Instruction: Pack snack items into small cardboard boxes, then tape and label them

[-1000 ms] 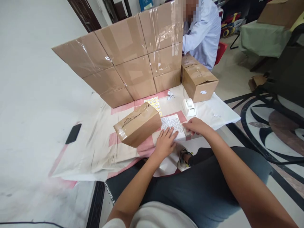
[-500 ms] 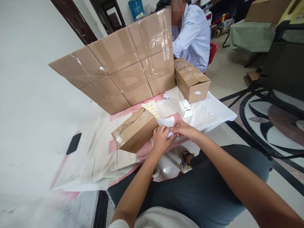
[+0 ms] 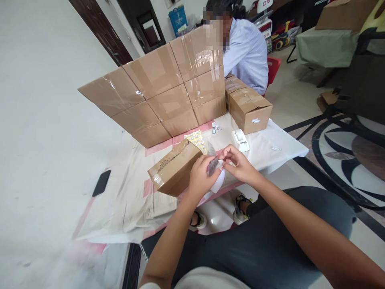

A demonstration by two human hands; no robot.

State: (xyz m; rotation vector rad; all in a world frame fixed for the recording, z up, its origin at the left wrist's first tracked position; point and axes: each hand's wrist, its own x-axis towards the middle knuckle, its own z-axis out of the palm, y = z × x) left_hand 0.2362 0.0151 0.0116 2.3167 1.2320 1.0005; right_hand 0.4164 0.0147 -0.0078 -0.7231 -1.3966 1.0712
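A white sticker sheet (image 3: 219,183) is bent upward between my two hands at the front edge of the table. My left hand (image 3: 202,174) grips its left side, thumb on the near face and fingers curled behind. At the sheet's upper right, my right hand (image 3: 239,163) pinches with thumb and fingertips; whether a loose label is between them is too small to make out. Just left of my hands lies a closed cardboard box (image 3: 176,168), tilted at an angle. A yellow sticker sheet (image 3: 197,140) lies flat behind that box.
A tall cardboard panel (image 3: 174,88) stands across the back of the table. White tape dispenser (image 3: 240,140), crumpled scraps (image 3: 215,127) and taped boxes (image 3: 249,108) sit at the right. A dark phone-like slab (image 3: 101,183) lies left. Another person (image 3: 248,52) sits behind the panel.
The white sheet has been lifted off the table and now bends up between my hands. My right fingers have risen and spread a little. The view has shifted slightly.
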